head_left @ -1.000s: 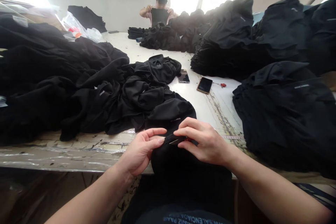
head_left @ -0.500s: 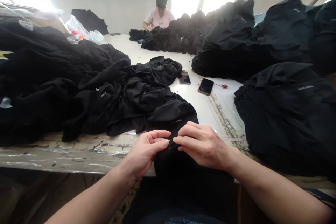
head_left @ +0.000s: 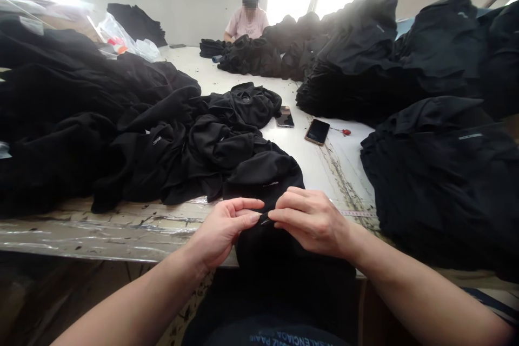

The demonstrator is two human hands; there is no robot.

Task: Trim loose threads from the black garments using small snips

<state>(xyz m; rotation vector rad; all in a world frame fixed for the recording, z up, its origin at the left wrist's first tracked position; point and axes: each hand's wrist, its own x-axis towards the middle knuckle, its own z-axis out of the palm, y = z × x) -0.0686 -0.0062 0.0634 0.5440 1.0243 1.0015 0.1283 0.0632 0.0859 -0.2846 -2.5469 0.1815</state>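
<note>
A black garment (head_left: pixel 265 251) hangs over the table's front edge toward my lap, its upper part with small pale lettering lying on the table. My left hand (head_left: pixel 221 235) pinches a fold of it between thumb and fingers, the index finger stretched out above. Close beside, my right hand (head_left: pixel 314 221) has its thumb and fingertips closed on the same fold. A thin pale, shiny sliver (head_left: pixel 265 221) shows between the two sets of fingertips; I cannot tell what it is. The right fingertips partly hide the fold.
Loose black garments (head_left: pixel 154 157) are heaped on the left, and stacked ones (head_left: pixel 438 173) stand on the right. Two phones, one dark (head_left: pixel 317 132) and one silvery (head_left: pixel 285 117), lie mid-table (head_left: pixel 279 146). A measuring tape (head_left: pixel 359 213) runs along the front. A person (head_left: pixel 248 21) sits across.
Both hands stay close together on the fold, with only slight finger shifts. The view has tilted a little. The person across has lowered an arm behind the garments.
</note>
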